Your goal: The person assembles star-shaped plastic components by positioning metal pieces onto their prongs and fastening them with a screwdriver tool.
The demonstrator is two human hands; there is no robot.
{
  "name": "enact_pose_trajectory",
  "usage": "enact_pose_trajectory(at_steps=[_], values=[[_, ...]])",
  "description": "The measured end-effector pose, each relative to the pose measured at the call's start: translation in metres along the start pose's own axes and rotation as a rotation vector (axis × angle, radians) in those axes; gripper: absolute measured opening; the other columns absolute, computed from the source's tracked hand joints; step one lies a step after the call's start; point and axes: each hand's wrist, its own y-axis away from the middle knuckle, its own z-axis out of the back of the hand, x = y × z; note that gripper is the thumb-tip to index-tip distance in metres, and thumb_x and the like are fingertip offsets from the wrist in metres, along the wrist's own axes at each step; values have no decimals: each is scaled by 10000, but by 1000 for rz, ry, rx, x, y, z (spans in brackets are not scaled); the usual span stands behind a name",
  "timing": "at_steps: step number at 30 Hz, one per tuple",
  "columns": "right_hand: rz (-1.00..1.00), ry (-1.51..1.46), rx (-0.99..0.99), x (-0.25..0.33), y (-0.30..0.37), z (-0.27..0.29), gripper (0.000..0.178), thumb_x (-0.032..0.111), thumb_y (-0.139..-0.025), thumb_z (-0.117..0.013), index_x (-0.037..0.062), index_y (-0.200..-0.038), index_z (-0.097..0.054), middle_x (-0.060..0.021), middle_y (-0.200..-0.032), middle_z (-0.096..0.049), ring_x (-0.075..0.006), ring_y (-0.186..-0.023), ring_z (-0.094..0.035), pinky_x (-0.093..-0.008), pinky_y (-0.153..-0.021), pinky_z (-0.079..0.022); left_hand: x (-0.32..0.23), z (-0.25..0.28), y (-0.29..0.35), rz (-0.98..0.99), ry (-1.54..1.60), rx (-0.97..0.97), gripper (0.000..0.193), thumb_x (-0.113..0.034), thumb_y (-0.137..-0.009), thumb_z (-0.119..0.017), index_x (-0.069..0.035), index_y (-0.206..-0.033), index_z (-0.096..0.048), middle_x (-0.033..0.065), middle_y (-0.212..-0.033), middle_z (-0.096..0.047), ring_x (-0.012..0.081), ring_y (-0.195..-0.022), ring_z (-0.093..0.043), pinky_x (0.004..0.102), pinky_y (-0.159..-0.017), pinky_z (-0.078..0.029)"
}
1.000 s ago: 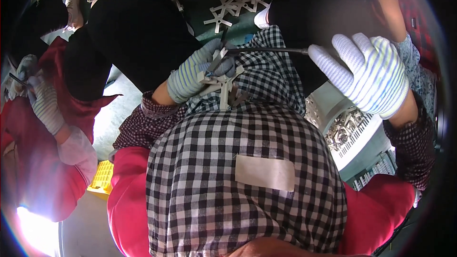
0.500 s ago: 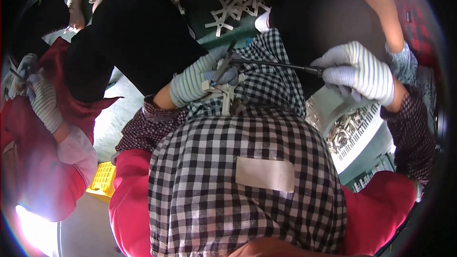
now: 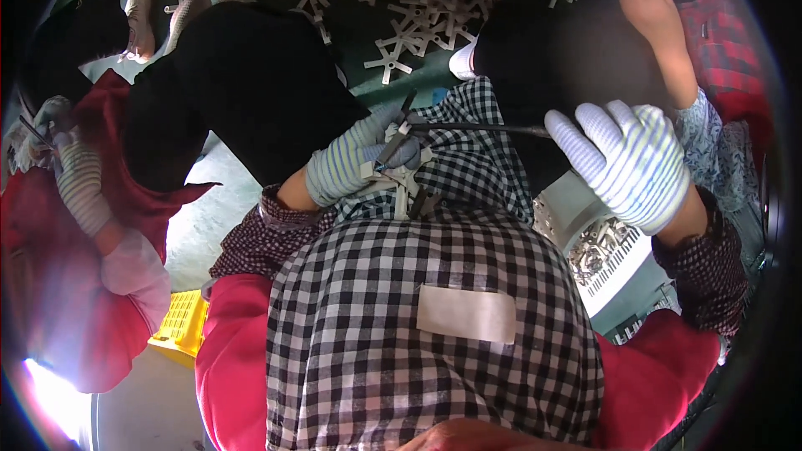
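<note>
My left hand (image 3: 355,165), in a blue-and-white striped glove, grips a pale cross-shaped plastic piece (image 3: 403,179) just above my checked cloth apron (image 3: 418,317). My right hand (image 3: 626,163), in the same kind of glove, holds the far end of a thin dark metal rod (image 3: 476,127). The rod runs level to the left, and its tip meets the cross piece at my left fingers. The right hand's fingers are loosely curled and partly spread over the rod's end.
Several loose cross-shaped pieces (image 3: 418,17) lie on a dark green surface at the top. A white slotted basket (image 3: 622,271) with small metal parts stands lower right, a yellow crate (image 3: 180,326) lower left. A co-worker's gloved hand (image 3: 79,188) works at left, a bare hand (image 3: 652,0) top right.
My right hand went from spread open to gripping the rod, then dropped slightly with its fingers loosening. My left hand kept the cross piece nearly still.
</note>
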Motion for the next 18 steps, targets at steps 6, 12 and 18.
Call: enact_pose_trajectory(at_steps=[6, 12, 18], values=[[-61, -182, 78, -5, -8, 2, 392, 144, -708, -633, 90, -1095, -596, -89, -923, -580, -264, -785, -568, -378, -649, -438, 11, 6, 0, -186, 100, 142, 692, -264, -800, -687, 26, -1306, -315, -37, -720, -457, 55, -658, -457, 214, -711, -451], [-150, -552, 117, -19, -19, -9, 259, 102, -732, -622, 12, -975, -623, -134, -754, -606, -299, -673, -596, -377, -607, -476, 1, 7, 0, -59, -89, 40, 733, -329, -790, -659, 8, -1334, -302, 1, -835, -501, 74, -726, -489, 217, -725, -432], [-310, -954, 134, -21, -22, -18, 257, 74, -735, -598, -26, -969, -627, -183, -806, -641, -298, -736, -641, -342, -680, -507, 21, 20, 0, -129, -318, -39, 689, -341, -811, -646, 7, -1313, -329, 21, -875, -516, 116, -806, -534, 252, -784, -442]])
